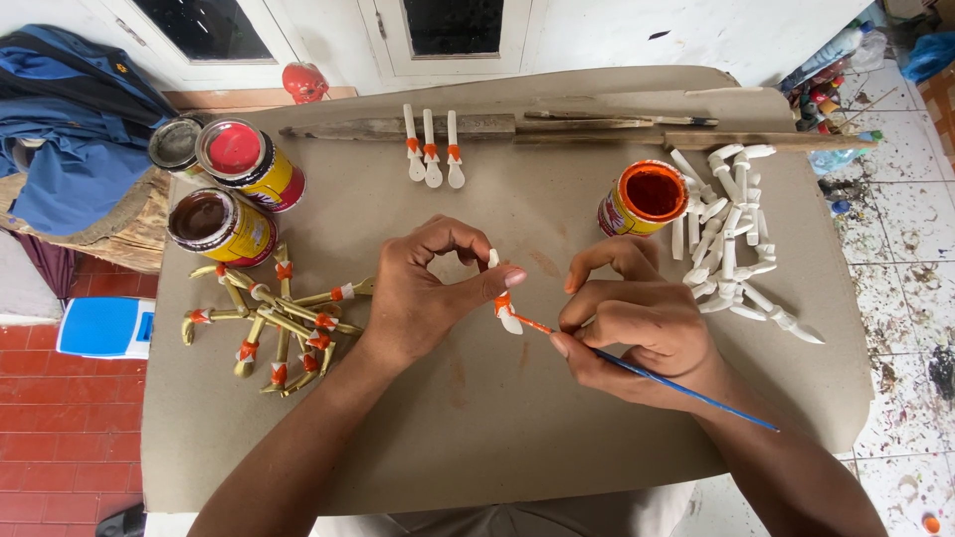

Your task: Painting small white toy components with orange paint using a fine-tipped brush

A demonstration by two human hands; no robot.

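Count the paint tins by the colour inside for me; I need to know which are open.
Orange paint tin: 1
Red paint tin: 1
Brown paint tin: 1
Grey tin: 1, contents unclear
Total: 4 tins, all lidless.

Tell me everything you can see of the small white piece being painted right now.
The white piece is small and spoon-like, apparently carved wood painted white, with a slim stem and a wider rounded end pointing down. An orange band rings its middle. It is held roughly upright above the brown board, pinched between the left hand's thumb and fingers. The orange tip of the brush, held by the right hand, touches the band.
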